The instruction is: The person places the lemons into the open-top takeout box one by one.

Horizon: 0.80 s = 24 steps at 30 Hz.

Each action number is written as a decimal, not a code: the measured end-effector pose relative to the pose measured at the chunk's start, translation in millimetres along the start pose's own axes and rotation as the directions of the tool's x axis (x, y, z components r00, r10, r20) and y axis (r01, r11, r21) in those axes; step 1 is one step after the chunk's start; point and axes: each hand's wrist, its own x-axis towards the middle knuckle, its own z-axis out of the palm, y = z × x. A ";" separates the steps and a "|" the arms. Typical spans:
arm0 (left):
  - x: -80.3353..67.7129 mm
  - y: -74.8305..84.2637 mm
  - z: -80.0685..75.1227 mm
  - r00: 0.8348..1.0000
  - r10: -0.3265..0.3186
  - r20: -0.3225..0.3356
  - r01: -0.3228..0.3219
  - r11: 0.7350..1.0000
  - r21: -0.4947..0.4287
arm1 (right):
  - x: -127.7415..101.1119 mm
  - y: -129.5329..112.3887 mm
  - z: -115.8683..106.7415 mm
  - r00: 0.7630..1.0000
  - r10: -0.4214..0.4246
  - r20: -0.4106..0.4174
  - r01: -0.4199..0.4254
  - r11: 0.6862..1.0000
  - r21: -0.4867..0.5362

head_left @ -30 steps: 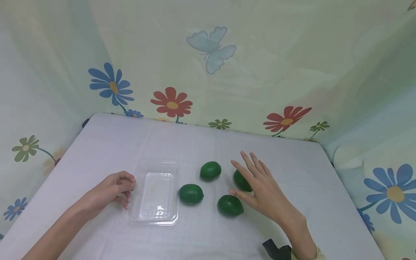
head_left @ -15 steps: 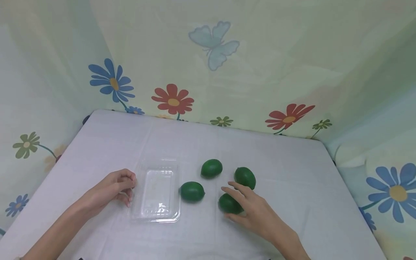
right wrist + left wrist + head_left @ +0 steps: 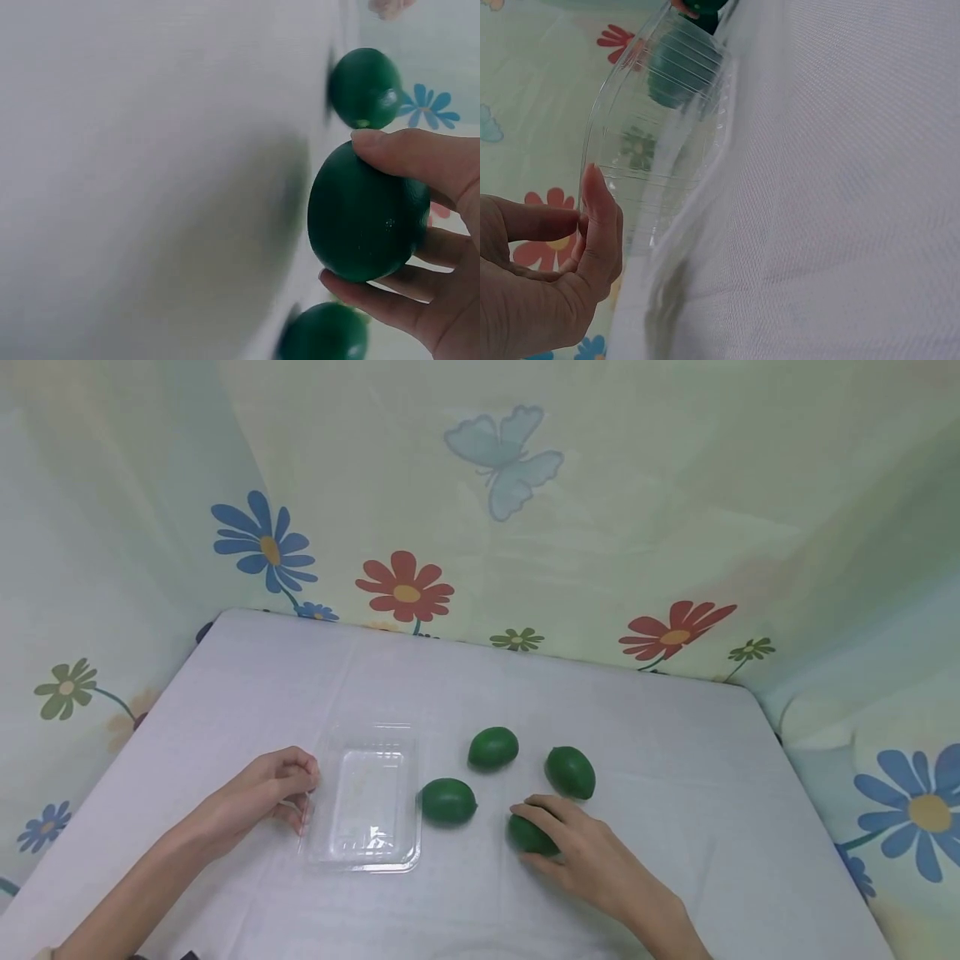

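A clear plastic tray (image 3: 367, 797) lies on the white table (image 3: 675, 735) with nothing in it. My left hand (image 3: 281, 785) is at its left rim, with the thumb (image 3: 600, 217) and curled fingers holding the edge of the tray (image 3: 660, 135). Several dark green limes lie to the tray's right. My right hand (image 3: 573, 847) grips the nearest lime (image 3: 527, 835), thumb on one side and fingers round the other, as the right wrist view shows on this lime (image 3: 367, 214). It still touches the table.
Three more limes lie loose: one beside the tray (image 3: 447, 800), one further back (image 3: 492, 747), one at the right (image 3: 570, 772). A flower-printed curtain (image 3: 480, 527) closes in the table's back and sides.
My right hand drew back from the right lime to the nearest one and curled its fingers round it. The left hand and tray have not moved.
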 end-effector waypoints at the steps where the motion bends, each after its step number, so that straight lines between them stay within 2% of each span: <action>1: -0.2 0.1 0.0 1.000 0.002 0.001 -0.002 1.000 0.000 | 1.7 -1.1 -1.4 1.000 -0.008 -0.006 0.008 1.000 -0.001; 7: 0.1 0.3 0.0 1.000 0.006 -0.001 -0.006 1.000 -0.002 | 21.6 -18.2 -17.7 0.995 -0.082 -0.049 0.083 0.997 0.006; 12: -0.1 0.6 -0.2 1.000 0.000 -0.010 0.000 1.000 -0.006 | 45.9 -38.4 -26.6 0.989 -0.148 -0.021 0.149 0.988 0.044; 19: 0.7 0.7 0.9 1.000 -0.008 -0.020 0.008 1.000 -0.011 | 79.2 -57.7 -24.6 0.975 -0.216 0.040 0.210 0.970 0.118; 24: 0.2 1.4 1.0 1.000 -0.005 -0.022 0.005 1.000 -0.009 | 98.4 -68.8 -16.0 0.965 -0.256 0.050 0.248 0.959 0.134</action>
